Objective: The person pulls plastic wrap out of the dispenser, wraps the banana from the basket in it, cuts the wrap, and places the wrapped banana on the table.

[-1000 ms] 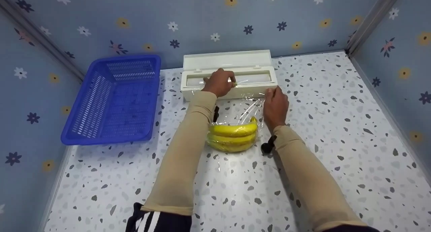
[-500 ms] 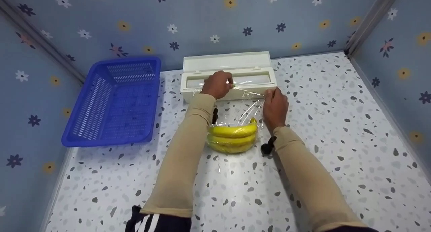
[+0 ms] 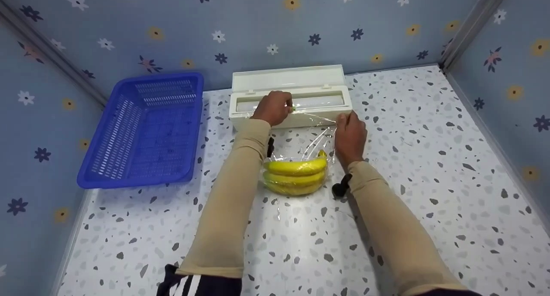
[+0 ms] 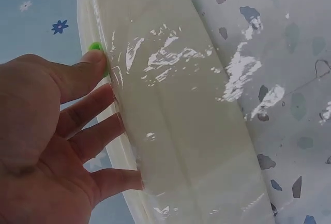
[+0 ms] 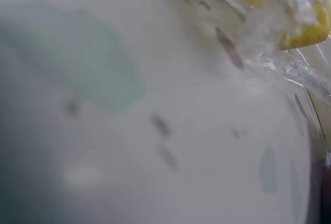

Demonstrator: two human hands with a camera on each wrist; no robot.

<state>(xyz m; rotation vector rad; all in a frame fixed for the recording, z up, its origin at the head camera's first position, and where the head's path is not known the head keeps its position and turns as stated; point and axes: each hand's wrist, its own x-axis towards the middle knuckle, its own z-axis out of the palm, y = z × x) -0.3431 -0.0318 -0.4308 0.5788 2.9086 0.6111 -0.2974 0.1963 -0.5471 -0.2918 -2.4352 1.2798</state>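
A bunch of yellow bananas (image 3: 294,175) lies on the speckled table under clear cling film (image 3: 316,141). The film runs back to a white dispenser box (image 3: 318,79) whose lid stands up. My left hand (image 3: 273,108) rests on the box front, with one fingertip pressed against the green cutter slider (image 3: 293,109). The left wrist view shows those fingers (image 4: 83,115) fairly straight along the box (image 4: 181,131), one touching the slider (image 4: 97,58). My right hand (image 3: 350,135) holds the film's right edge taut beside the box. The right wrist view is blurred, with wrapped banana (image 5: 305,32) at its top right.
A blue perforated basket (image 3: 146,128) sits at the back left of the table (image 3: 429,158). Flowered blue walls close in the back and both sides. Bare tabletop stretches to the right and in front of the bananas.
My left hand has moved a little leftward along the dispenser front with the green slider. The right hand and the bananas have stayed about where they were.
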